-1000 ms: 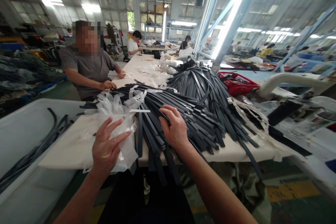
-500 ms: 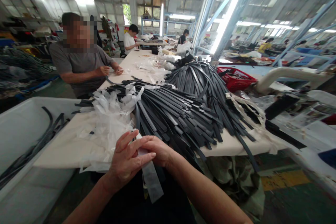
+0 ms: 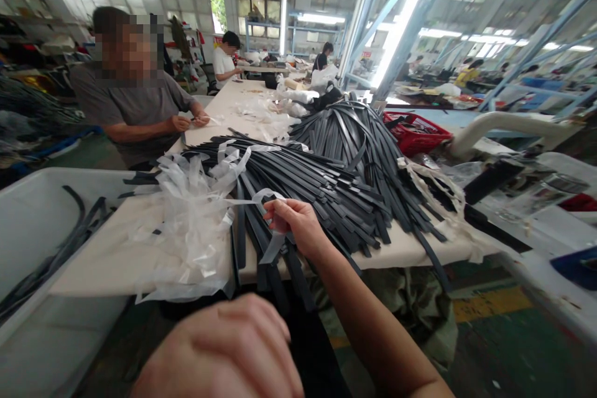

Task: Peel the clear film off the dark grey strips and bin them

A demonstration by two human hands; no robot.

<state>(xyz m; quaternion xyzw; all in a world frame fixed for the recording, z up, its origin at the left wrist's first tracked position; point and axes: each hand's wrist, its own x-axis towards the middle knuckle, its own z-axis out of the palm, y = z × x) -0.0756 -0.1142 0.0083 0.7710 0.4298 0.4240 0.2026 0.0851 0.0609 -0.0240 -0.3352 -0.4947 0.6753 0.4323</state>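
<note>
My right hand reaches over the near side of the table, thumb and fingers pinched on a strip of translucent film. The strip loops above the fingers, and one end hangs below them. Close to the camera at the bottom is my left hand, blurred, with its fingers curled in; whatever it may hold is hidden. Under and beyond my right hand lies a fanned pile of flat black straps. A crumpled heap of translucent film strips lies to its left.
A white tub with several black straps stands left of the cloth-covered table. More straps and a red basket lie farther back. A machine stands at right. Across the left side sits a co-worker, both hands on a thin strip.
My hands, together on the film strip before, are now apart. The right moved forward over the straps with the film; the left came back toward the camera. The view shifted slightly.
</note>
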